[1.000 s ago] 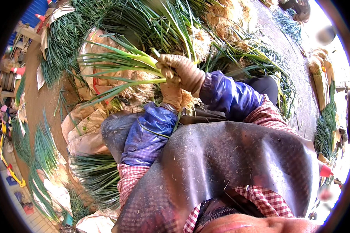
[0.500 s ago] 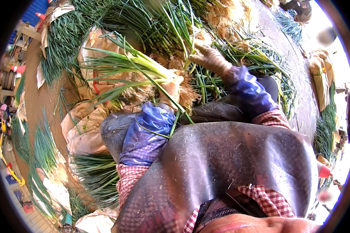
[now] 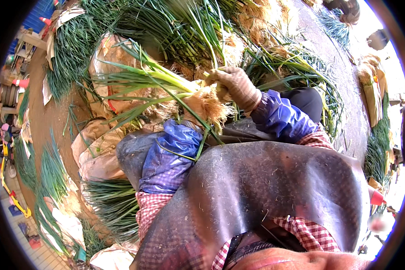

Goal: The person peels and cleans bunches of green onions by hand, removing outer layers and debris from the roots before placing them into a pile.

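Just beyond the far edge of the dark, shiny apron [image 3: 256, 184], a bunch of green onions [image 3: 168, 80] is held up at an angle, clear of the ground [image 3: 54, 119]. Its long blades fan out to the left, deep green toward the tips, with one bent back across the others toward the apron. Nearer the base the stalks pale to yellow-green, then almost white, ending in a bushy tuft of straw-coloured roots [image 3: 213, 104], stringy and splayed.

The left hand [image 3: 194, 107] is closed around the bunch's lower end, partly hidden by the roots. The gloved right hand [image 3: 238, 85] is half curled beside the root end, thumb and forefinger drawn close; whether they pinch anything I cannot tell. Beyond lies a big heap of green onions [image 3: 166, 29], beside a pale sack [image 3: 104, 56].
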Motion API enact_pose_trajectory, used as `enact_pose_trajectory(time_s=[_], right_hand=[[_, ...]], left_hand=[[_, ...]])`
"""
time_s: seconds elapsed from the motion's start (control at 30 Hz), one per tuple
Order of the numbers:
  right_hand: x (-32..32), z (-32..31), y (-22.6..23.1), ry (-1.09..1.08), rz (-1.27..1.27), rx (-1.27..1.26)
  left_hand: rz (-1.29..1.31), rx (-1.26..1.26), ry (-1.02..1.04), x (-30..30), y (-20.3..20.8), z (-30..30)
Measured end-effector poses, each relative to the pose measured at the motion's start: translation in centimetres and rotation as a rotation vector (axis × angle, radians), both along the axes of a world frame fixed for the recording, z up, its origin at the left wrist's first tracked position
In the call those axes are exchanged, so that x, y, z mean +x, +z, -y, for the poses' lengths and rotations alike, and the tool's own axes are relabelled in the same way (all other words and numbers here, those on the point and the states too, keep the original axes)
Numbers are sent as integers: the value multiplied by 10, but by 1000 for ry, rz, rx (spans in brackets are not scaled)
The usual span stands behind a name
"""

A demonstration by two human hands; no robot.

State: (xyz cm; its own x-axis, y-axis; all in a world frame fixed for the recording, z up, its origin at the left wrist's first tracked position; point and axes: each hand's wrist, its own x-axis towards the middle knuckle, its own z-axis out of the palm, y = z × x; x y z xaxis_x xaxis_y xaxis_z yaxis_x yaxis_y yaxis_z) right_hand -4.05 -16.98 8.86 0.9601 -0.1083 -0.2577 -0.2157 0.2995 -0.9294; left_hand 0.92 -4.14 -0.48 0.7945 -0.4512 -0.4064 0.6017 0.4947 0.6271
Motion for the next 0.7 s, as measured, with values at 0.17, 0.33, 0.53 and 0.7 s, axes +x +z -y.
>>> enact_pose_trajectory(time_s=[0.17, 0.33, 0.53, 0.7], right_hand=[[-4, 67, -73, -350, -86, 11], [5, 55, -76, -105, -181, 433], [2, 25, -34, -159, 20, -72], [-3, 18, -42, -100, 192, -147]], left_hand=[[201, 118, 141, -1, 12, 2], [53, -24, 72, 5, 4, 1], [85, -31, -191, -1, -6, 0], [108, 2, -188, -2, -18, 3]])
